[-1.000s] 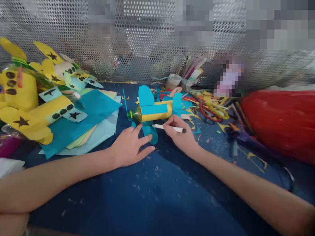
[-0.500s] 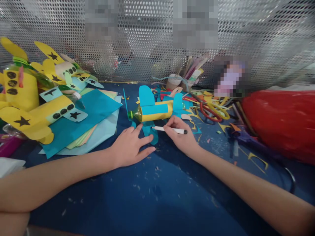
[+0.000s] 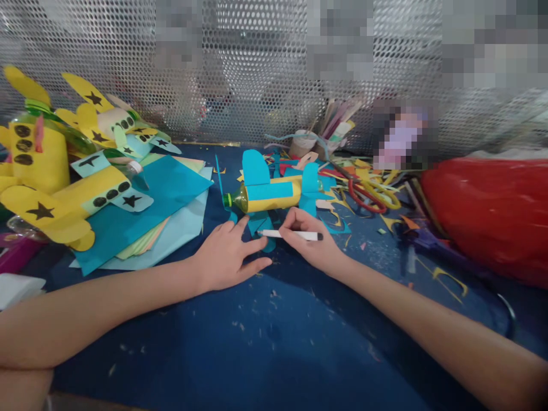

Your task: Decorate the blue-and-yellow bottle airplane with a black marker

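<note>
A toy plane, made from a small bottle wrapped in yellow and blue paper, lies on its side on the blue table. Its green cap points left, and one blue wing stands up. The near blue wing lies toward me, partly covered by my fingers. My left hand rests open, fingers spread at this wing and the bottle's neck. Pinched in my right hand is a white marker, its tip at the near wing's surface. Whether a mark is there is too small to tell.
Finished-looking bottle planes with black stars stand at the left, beside a stack of coloured paper. Paper scraps and cups of sticks lie behind. A red bag fills the right, before a perforated metal screen.
My right hand has shifted slightly left and toward me, carrying the marker's tip lower along the near wing. The left hand and the plane stay nearly still.
</note>
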The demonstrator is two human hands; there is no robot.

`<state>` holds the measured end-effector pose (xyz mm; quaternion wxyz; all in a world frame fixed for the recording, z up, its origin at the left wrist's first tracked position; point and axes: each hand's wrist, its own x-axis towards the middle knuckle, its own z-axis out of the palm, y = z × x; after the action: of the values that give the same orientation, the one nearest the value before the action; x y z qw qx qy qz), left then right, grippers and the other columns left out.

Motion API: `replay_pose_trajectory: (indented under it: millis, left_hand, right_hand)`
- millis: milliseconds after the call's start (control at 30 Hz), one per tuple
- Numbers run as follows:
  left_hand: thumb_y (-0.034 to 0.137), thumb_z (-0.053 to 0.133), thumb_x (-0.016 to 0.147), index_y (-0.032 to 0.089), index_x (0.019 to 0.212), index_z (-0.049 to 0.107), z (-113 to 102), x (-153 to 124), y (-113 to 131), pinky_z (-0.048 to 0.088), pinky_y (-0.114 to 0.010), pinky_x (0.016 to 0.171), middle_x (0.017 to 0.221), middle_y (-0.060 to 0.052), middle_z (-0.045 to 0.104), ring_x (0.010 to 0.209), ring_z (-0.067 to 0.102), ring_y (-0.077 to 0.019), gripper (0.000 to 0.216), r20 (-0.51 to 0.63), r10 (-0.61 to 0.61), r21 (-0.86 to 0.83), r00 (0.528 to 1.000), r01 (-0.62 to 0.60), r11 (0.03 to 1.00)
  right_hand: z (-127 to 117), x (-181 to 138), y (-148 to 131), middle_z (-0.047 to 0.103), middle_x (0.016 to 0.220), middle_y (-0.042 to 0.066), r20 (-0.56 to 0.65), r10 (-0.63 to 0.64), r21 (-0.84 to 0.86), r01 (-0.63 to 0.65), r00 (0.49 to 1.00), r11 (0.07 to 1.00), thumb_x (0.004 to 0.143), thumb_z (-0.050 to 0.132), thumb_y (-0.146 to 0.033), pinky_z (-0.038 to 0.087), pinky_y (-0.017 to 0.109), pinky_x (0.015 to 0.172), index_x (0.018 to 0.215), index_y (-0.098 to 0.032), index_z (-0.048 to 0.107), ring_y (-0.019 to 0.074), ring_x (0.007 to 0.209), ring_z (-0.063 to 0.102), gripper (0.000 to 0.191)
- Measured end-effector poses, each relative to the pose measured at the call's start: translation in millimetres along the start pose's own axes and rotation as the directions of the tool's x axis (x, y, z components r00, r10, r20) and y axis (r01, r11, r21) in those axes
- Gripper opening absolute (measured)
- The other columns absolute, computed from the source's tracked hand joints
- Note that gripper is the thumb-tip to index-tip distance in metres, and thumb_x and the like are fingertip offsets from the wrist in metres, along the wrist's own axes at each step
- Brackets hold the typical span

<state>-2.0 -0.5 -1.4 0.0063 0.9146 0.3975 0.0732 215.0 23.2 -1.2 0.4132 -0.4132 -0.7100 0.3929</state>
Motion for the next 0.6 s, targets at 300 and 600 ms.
replay_pose_trajectory:
  millis: [300,600]
  left_hand:
    - [0.063,0.022,0.100,0.028,0.131,0.063,-1.0,0.4,0.1,0.049,-0.053,0.090,0.143,-0.022,0.048,0.113,0.057,-0.0370,0.062,0.013,0.003,0.000,1.000,-0.003,1.000]
    - [0.063,0.022,0.100,0.029,0.134,0.062,-1.1,-0.2,0.4,0.048,-0.053,0.089,0.144,-0.021,0.047,0.110,0.057,-0.0357,0.062,-0.004,0.004,-0.003,1.000,-0.004,1.000]
  right_hand:
    - [0.3,0.4,8.2,0.045,0.061,-0.006,-0.031,0.039,-0.004,-0.039,0.999,0.999,0.086,0.059,-0.026,0.029,0.026,0.049,0.073,-0.023,0.046,0.0085,0.051,0.038,0.018]
    - [1.7,3.8,13.6,0.049,0.068,-0.004,-0.070,0.001,-0.042,-0.004,0.998,0.999,0.090,0.058,-0.028,0.034,0.027,0.056,0.077,-0.023,0.046,0.0100,0.058,0.043,0.018]
